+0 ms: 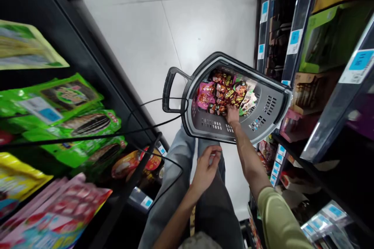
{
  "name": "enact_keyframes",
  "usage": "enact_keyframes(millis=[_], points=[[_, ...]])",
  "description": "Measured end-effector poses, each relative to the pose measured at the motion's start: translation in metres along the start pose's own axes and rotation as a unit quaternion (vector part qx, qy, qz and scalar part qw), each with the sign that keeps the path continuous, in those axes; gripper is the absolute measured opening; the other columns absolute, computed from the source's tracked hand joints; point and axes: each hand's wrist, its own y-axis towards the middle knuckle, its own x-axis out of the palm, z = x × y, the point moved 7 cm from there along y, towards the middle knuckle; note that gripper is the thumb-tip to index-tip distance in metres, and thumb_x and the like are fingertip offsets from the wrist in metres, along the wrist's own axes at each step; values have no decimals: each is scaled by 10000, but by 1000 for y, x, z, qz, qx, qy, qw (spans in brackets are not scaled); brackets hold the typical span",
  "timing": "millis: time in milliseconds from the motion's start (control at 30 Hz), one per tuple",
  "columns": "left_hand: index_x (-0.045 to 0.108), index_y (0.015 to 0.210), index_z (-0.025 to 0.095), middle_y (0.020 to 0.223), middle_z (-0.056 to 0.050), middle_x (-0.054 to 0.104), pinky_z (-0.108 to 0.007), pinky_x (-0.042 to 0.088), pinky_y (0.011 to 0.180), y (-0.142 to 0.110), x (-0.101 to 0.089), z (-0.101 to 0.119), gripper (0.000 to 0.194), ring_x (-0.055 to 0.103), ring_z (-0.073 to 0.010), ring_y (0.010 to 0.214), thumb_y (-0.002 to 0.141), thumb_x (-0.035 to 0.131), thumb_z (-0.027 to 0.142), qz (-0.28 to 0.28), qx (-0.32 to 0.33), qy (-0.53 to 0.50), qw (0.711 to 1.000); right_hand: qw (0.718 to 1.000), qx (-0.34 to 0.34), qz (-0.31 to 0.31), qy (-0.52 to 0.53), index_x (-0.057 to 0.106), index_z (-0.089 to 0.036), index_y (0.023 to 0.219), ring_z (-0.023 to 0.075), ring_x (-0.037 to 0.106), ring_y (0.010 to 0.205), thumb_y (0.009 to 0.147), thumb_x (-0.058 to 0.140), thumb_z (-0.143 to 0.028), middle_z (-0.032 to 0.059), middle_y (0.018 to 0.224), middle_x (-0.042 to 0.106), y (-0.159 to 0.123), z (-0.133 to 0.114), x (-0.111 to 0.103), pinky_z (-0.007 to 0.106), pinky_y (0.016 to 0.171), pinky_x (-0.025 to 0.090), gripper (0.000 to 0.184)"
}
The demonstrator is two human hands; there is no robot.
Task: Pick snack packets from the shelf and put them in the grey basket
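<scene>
A grey shopping basket (201, 124) with a black rim and handle is in the middle of the view. Inside it lie several small snack packets (226, 89), dark brown, pink and green-white. My right hand (233, 114) reaches down over the basket's near side, its fingers closed at the edge of a dark brown packet; the fingertips are partly hidden. Below the basket, over my legs, hangs my left hand (207, 169). Its fingers are loosely bent and apart from the thumb, with nothing visible in them, and it does not touch the basket.
Shelves with green snack bags (84, 124) and pink bags (64, 210) stand on the left. On the right, a shelf with price tags (360, 62) and boxed goods comes close to the basket. Black cables (131, 131) cross the view from the left. Pale floor tiles (204, 19) lie beyond.
</scene>
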Motion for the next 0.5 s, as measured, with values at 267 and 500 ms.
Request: enact_keyframes(millis=[267, 500], points=[[662, 1121, 215, 1160, -83, 738, -358, 552, 949, -5, -4, -10, 203, 694, -216, 1078, 989, 532, 300, -5, 11, 17, 1000, 1000, -2, -16, 21, 382, -184, 1566, 282, 532, 1227, 901, 601, -130, 152, 1370, 606, -2, -23, -2, 395, 1036, 408, 703], [656, 1114, 203, 1162, -91, 738, -348, 553, 934, -14, -10, -15, 200, 700, -217, 1060, 984, 527, 281, 1, 24, 40, 999, 1000, 15, -18, 7, 719, -149, 1128, 264, 531, 1165, 956, 551, -154, 155, 1255, 630, -23, -29, -9, 364, 995, 412, 241]])
